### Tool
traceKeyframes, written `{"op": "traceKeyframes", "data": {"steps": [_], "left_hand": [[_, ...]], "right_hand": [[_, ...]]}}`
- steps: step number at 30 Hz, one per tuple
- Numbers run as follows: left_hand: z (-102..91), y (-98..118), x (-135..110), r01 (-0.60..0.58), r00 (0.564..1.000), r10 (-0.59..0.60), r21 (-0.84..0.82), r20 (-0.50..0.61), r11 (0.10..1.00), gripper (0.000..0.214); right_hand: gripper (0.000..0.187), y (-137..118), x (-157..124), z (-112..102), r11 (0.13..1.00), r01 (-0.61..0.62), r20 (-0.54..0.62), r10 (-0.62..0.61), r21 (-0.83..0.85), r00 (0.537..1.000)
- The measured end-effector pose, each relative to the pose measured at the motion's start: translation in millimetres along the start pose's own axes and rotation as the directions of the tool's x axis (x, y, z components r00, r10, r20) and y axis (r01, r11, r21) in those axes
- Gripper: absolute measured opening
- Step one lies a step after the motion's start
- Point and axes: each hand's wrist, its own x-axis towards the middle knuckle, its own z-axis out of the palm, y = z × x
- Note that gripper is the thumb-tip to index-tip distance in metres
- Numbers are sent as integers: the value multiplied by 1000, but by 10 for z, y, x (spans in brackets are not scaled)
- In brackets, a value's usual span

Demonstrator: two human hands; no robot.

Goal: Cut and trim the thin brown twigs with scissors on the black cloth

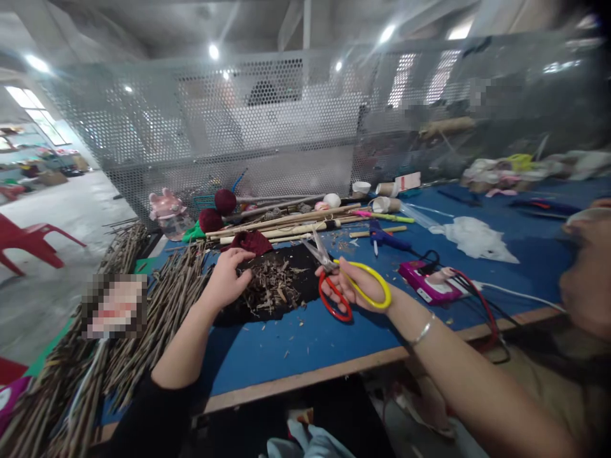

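Holding scissors [325,262] above the tabletop [334,346], the right grip [363,286] is probably needing to angle the parted blades [321,247] clear of the empty, loosely open left grip [228,278] beside the twig scraps [273,284].

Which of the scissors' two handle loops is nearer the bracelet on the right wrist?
The yellow loop: it sits closer to the bracelet, while the red loop lies farther off, toward the left hand.

The scissors [328,263] partly cover the right hand [361,286]. The sticks [179,296] run off the bottom edge, and a blurred person [585,286] is cut off at the right; the pixelated patch [116,306] over the sticks is unreadable.
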Motion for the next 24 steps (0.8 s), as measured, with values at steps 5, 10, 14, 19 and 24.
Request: {"op": "traceKeyframes", "data": {"steps": [5,10,14,19,24], "left_hand": [[-60,132,-413,47,950,-87,140,301,989,41],[108,199,-459,106,922,-163,174,351,979,17],[192,364,-272,216,962,-250,253,112,943,21],[388,1148,-172,-329,940,341,269,0,905,30],[715,1767,24,-796,605,761,196,236,572,35]], "right_hand": [[52,-346,493,78,997,62,-35,-61,45,998],[52,-197,767,104,982,104,-81,-92,158,993],[46,-4,821,20,983,159,-194,-139,94,971],[36,54,808,-18,829,134,-426,-409,-543,807],[38,99,751,88,505,-2,-344,-585,-863,734]]}}
